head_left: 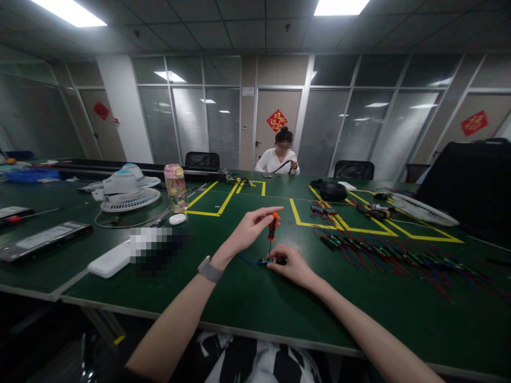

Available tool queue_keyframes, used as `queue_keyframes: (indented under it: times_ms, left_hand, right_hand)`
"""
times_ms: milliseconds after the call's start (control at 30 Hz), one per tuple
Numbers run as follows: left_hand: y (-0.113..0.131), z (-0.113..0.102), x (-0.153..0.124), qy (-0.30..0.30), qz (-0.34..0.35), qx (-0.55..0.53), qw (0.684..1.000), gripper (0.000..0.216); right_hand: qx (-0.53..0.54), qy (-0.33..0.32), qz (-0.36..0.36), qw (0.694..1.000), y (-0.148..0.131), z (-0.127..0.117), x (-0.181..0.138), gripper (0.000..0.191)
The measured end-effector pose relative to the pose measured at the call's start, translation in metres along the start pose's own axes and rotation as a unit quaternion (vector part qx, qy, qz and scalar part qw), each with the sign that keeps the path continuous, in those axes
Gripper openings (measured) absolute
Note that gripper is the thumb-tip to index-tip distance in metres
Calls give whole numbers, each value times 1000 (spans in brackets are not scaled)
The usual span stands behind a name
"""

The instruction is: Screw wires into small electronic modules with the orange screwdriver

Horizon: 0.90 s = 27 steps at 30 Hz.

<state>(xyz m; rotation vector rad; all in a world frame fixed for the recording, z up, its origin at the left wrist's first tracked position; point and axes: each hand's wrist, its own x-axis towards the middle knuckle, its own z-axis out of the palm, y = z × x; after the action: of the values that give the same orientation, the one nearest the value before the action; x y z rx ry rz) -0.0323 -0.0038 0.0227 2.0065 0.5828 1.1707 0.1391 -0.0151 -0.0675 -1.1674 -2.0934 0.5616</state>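
My left hand (250,229) pinches the orange handle of a small screwdriver (272,227), which stands upright with its tip down. A watch sits on that wrist. Under the tip lies a small dark part (275,260) with a blue wire running left. My right hand (293,264) is closed over this part and presses it onto the green table (247,303).
Several bundles of red, blue and black wires (383,252) lie to the right. A pink bottle (176,187), white fans (125,192) and a white box (109,260) stand at the left. Yellow tape marks the table. A person in white (279,157) sits at the far side.
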Motion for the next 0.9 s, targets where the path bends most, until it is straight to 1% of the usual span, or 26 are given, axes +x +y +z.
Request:
queue_keyframes:
  times_ms: [67, 100, 133, 200, 233, 267, 333, 400, 467, 533, 567, 600, 633, 667, 700, 733, 767, 833, 867, 900]
  left_hand:
    - [0, 4, -2, 83, 30, 88, 992, 31]
    - [-1, 6, -3, 130, 42, 141, 981, 28]
    - [-2, 9, -4, 161, 48, 194, 967, 27]
    - [-3, 14, -5, 187, 55, 251, 948, 30]
    - [-4, 15, -6, 183, 60, 249, 949, 32]
    - [-5, 16, -5, 171, 65, 224, 957, 34]
    - [-6, 16, -4, 130, 65, 128, 981, 35]
    - [-7, 15, -2, 98, 46, 44, 993, 32]
    - [-7, 14, -1, 113, 34, 31, 993, 30]
    - [-6, 13, 0, 146, 43, 69, 986, 26]
    - [-5, 12, 0, 148, 50, 78, 985, 25]
    - [-4, 12, 0, 132, 52, 71, 987, 27]
    - [-3, 11, 0, 104, 50, 48, 992, 29]
    - [-2, 10, 0, 74, 39, 17, 996, 31]
    - [-2, 10, 0, 60, 31, -5, 998, 30]
    - [-2, 11, 0, 65, 25, -7, 998, 30]
    - [-2, 12, 0, 90, 26, 15, 996, 28]
    - [-2, 14, -1, 153, 48, 96, 982, 25]
    - [-2, 14, -2, 167, 62, 127, 976, 24]
    - [-2, 15, -2, 163, 71, 138, 974, 25]
  right_hand:
    - [0, 1, 2, 1000, 0, 0, 0, 9]
    - [-1, 0, 2, 1000, 0, 0, 0, 9]
    - [-1, -1, 3, 1000, 0, 0, 0, 9]
    - [5, -5, 4, 1000, 0, -1, -1, 11]
    - [10, -8, 4, 1000, 1, -1, -1, 12]
    - [14, -10, 4, 1000, 1, -1, -1, 12]
    - [17, -12, 5, 1000, 1, -1, -1, 10]
    - [12, -10, 3, 1000, 1, 0, 0, 10]
    - [10, -9, 0, 1000, 1, 1, 0, 12]
    - [14, -10, -3, 1000, 1, 2, 1, 14]
    - [18, -11, -4, 1000, 1, 2, 1, 14]
    - [21, -13, -3, 1000, 2, 2, 1, 13]
    - [22, -14, -2, 1000, 2, 2, 2, 12]
    - [23, -13, -1, 1000, 2, 2, 2, 11]
    - [23, -13, 3, 1000, 2, 2, 2, 10]
    - [23, -11, 6, 1000, 2, 2, 2, 10]
    - [23, -9, 10, 1000, 2, 2, 2, 9]
    - [26, -5, 15, 1000, 1, 2, 2, 9]
    - [28, -4, 18, 999, 1, 2, 2, 9]
    - [30, -5, 21, 999, 1, 2, 2, 9]
